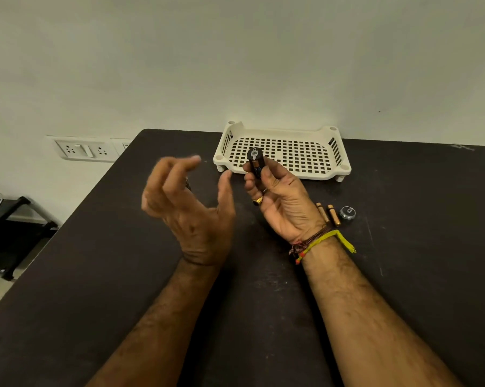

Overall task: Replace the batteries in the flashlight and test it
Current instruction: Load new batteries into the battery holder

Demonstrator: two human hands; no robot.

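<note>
Our L hand (191,208) hangs over the dark table (96,275), fingers loosely curled and apart, holding nothing. Our R hand (280,202), w/ thread bands at the wrist, grips the black battery holder (256,161) upright, fingers wrapped round its lower part; we see batteries seated in it. Just R of that wrist, on the table, lie two loose batteries (328,215) side by side, and next to them the round metal cap (347,212). Further back sits a white perforated tray (283,152) against the wall.
</note>
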